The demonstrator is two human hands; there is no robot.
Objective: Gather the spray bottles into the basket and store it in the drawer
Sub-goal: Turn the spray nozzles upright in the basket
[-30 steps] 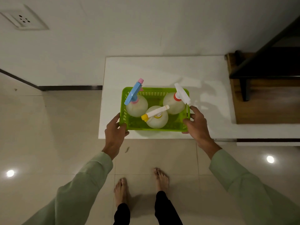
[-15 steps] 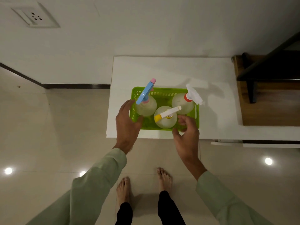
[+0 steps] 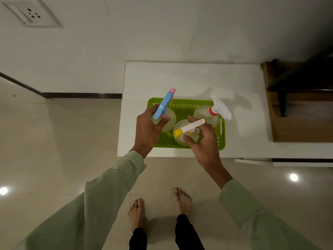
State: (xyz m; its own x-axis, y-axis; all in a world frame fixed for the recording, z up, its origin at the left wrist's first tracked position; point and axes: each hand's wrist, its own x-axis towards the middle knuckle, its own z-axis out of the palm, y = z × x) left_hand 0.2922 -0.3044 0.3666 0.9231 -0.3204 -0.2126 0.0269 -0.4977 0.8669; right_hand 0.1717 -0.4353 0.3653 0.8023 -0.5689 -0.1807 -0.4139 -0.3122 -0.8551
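Note:
A green plastic basket point(image 3: 189, 104) sits on the white cabinet top point(image 3: 180, 78) near its front edge. Three clear spray bottles stand upright inside it. My left hand point(image 3: 146, 131) wraps the neck of the blue-headed bottle point(image 3: 164, 103) at the basket's left. My right hand point(image 3: 205, 144) curls around the yellow-and-white-headed bottle point(image 3: 190, 127) in the front middle, thumb and fingers on either side of its shoulder. The white-headed bottle with a red collar point(image 3: 213, 110) stands untouched at the back right. My hands hide the basket's front left corner.
A white panel edge point(image 3: 252, 161) juts out slightly below the cabinet top on the right. Dark wooden furniture point(image 3: 297, 121) adjoins the cabinet's right side. The wall with a socket point(image 3: 32, 14) lies behind. My bare feet point(image 3: 137, 213) stand on the tiled floor.
Both hands left the basket's sides and moved inward and up onto the bottles: the left to the blue-headed one, the right to the yellow-headed one. The basket stayed put.

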